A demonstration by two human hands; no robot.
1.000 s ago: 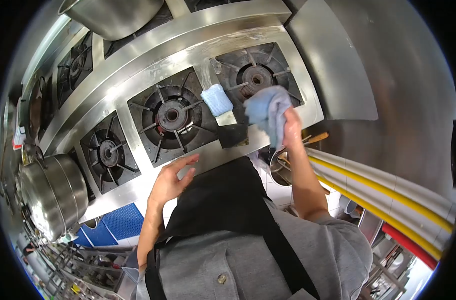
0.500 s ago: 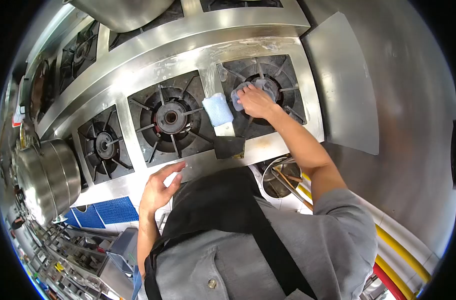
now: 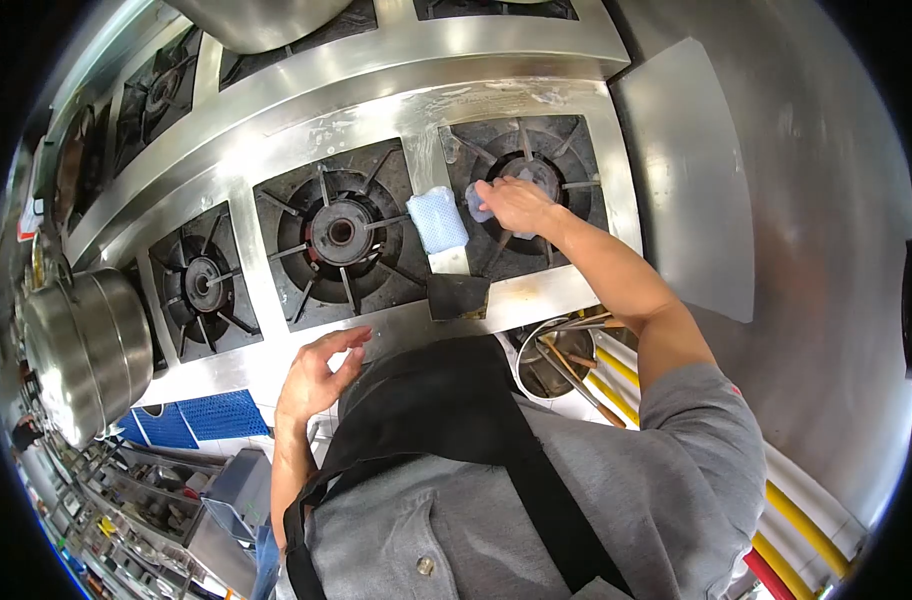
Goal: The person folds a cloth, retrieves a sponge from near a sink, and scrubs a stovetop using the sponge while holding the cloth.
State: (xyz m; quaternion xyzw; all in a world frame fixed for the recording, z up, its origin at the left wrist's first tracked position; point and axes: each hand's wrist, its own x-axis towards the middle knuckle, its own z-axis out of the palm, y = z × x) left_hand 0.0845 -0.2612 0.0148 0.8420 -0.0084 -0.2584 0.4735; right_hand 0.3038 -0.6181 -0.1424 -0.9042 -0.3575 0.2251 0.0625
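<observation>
My right hand (image 3: 519, 207) presses a grey-blue cloth (image 3: 477, 203) onto the right burner (image 3: 566, 155), and most of the cloth is hidden beneath the palm. Left of that hand, a folded light-blue cloth (image 3: 437, 220) lies on the steel strip between two burners. Below the folded cloth, a dark flat piece (image 3: 458, 297) rests at the stove's front edge. My left hand (image 3: 321, 373) hovers by the front edge with fingers apart and nothing in it, nearest to the middle burner (image 3: 341, 231).
A small burner (image 3: 204, 284) and a large steel pot (image 3: 88, 355) are at the left. Another pot (image 3: 261, 22) stands at the back. Below the right front edge is a round container (image 3: 556, 362) with long-handled tools. Yellow hoses (image 3: 806, 525) run at the lower right.
My right hand has brought the cloth from the stove's front right onto the right burner, then shifted slightly there. My left hand stays near the front edge. The camera view has shifted somewhat.
</observation>
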